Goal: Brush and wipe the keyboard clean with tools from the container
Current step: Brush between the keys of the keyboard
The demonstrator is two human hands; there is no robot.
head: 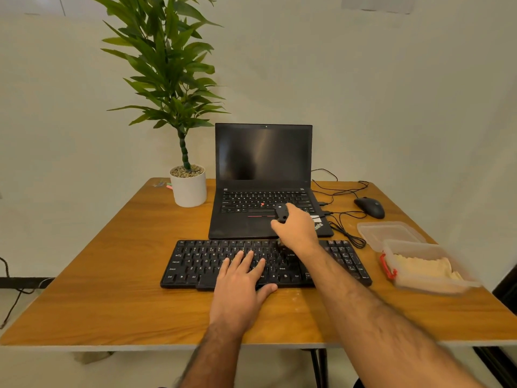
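Observation:
A black keyboard (pixel 195 261) lies across the middle of the wooden table (pixel 98 289). My left hand (pixel 240 284) rests flat on its lower middle keys, fingers straight. My right hand (pixel 296 228) grips a black brush (pixel 281 212) by its handle, above the keyboard's top row right of centre; the bristle end is mostly hidden under the hand. A clear plastic container (pixel 428 278) with a red latch stands at the right and holds a pale yellow cloth (pixel 422 268).
An open black laptop (pixel 263 163) stands just behind the keyboard. The container's lid (pixel 389 233) lies behind the container. A black mouse (pixel 369 207) and tangled cables (pixel 344 228) are at the back right. A potted plant (pixel 188 186) stands at the back left.

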